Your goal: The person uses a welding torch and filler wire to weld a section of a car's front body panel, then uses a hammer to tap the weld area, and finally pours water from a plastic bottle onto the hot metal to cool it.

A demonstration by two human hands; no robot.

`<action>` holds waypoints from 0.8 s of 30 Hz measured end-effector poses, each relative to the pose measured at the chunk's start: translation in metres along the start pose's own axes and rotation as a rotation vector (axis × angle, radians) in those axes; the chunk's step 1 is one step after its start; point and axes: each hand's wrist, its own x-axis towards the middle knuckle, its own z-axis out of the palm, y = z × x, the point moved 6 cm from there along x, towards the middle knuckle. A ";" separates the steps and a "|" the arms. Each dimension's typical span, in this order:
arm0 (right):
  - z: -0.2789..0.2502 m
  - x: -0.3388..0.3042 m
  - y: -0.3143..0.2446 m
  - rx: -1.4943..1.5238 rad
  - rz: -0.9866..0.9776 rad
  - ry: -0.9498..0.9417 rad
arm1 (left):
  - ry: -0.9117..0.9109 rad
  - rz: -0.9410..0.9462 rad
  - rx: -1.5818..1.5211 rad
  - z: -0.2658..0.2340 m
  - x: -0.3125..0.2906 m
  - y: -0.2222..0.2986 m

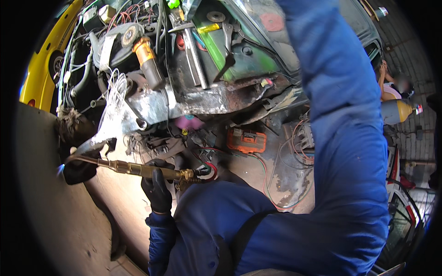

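Note:
My left hand [159, 191], in a black glove, is closed round the brass body of a gas torch [142, 170]. The torch points left, and a small blue flame [60, 170] burns at its bent tip, beside a dark shape that I cannot make out. Above the torch runs the bare metal edge of a car's front body [202, 101], with a bundle of thin wire [119, 92] lying on it. My right arm [350, 115], in a blue sleeve, reaches up past the top edge, so its hand is out of sight.
On the car body lie an orange and grey angle grinder [149, 66], a hammer [195, 60] and locking pliers [228, 37]. Below are an orange toolbox [246, 146] and red and green hoses [266, 177]. A yellow-topped gas cylinder [393, 112] and a person [391, 89] are at right; a yellow car [41, 69], left.

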 end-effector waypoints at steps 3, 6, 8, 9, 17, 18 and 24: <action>-0.092 -0.073 -0.003 0.203 0.020 0.100 | 0.039 0.039 0.121 0.021 -0.021 -0.009; -0.147 -0.140 -0.001 0.337 0.003 0.143 | 0.093 0.079 0.136 0.037 -0.039 -0.017; -0.183 -0.194 -0.016 -0.197 -0.078 0.071 | 0.093 0.110 0.199 0.045 -0.048 -0.019; -0.201 -0.225 -0.032 -0.610 -0.164 0.029 | 0.087 0.100 0.179 0.050 -0.054 -0.021; -0.209 -0.409 -0.042 -0.643 0.267 0.270 | 0.099 0.164 0.227 0.075 -0.081 -0.014; -0.204 -0.421 -0.044 -0.594 0.254 0.323 | 0.077 0.157 0.197 0.077 -0.085 -0.011; -0.164 -0.481 -0.014 0.639 0.592 0.856 | 0.057 0.142 0.213 0.085 -0.103 0.009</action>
